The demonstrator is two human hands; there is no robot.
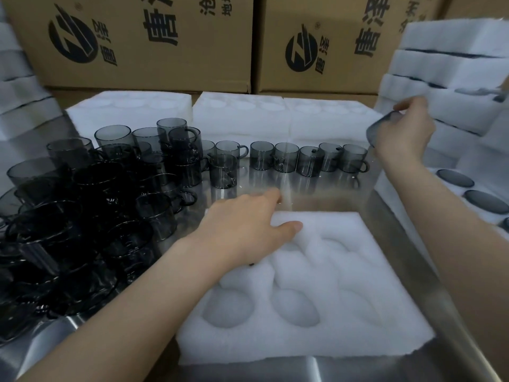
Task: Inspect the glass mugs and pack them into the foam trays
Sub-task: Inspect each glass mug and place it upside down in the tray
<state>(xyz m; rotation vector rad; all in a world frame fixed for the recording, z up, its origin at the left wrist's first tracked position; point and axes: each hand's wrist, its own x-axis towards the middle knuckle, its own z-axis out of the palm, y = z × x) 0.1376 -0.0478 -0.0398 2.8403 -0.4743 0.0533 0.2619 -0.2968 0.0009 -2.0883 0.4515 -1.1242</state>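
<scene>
One smoked-glass mug [381, 130] is raised, likely for inspection, with the grip of the right hand [407, 133] clamped on it. The left hand [242, 227], grip apart, steadies the foam tray [358, 312].

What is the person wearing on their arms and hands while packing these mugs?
Nothing that shows. The left hand and right hand are bare, with no gloves. The left forearm and right forearm are uncovered up to the picture's edge, so no sleeves appear. No ring shows on the fingers in view.
</scene>
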